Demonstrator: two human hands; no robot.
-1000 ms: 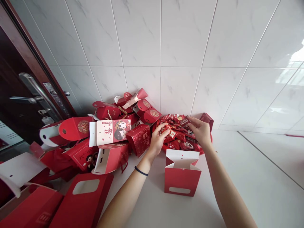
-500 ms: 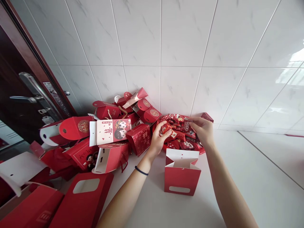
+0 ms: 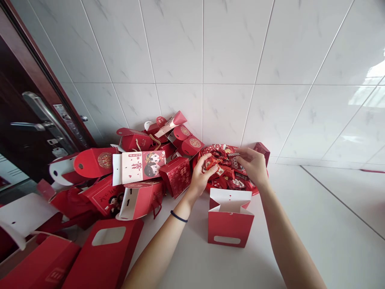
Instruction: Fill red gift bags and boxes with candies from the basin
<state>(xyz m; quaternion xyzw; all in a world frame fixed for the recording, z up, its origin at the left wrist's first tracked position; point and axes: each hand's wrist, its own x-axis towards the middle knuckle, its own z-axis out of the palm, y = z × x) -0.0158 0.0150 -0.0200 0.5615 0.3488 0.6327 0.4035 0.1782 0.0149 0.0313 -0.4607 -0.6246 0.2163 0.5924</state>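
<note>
Both hands [image 3: 199, 178] [image 3: 255, 165] at small red packets [image 3: 237, 184], open red box [image 3: 230, 228] in front, jumble of boxes [image 3: 177, 176] leftward

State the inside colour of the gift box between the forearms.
Gift box: white inside, best in head view.

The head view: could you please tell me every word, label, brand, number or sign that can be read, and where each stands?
"囍", apparently, large and turned sideways: pink and white box.
"囍", probably: dark red box with floral print.
Red box with two printed figures: writing too blurred to read.
Wrapped packets: print too small to read.
No brand or number can be made out.
</note>
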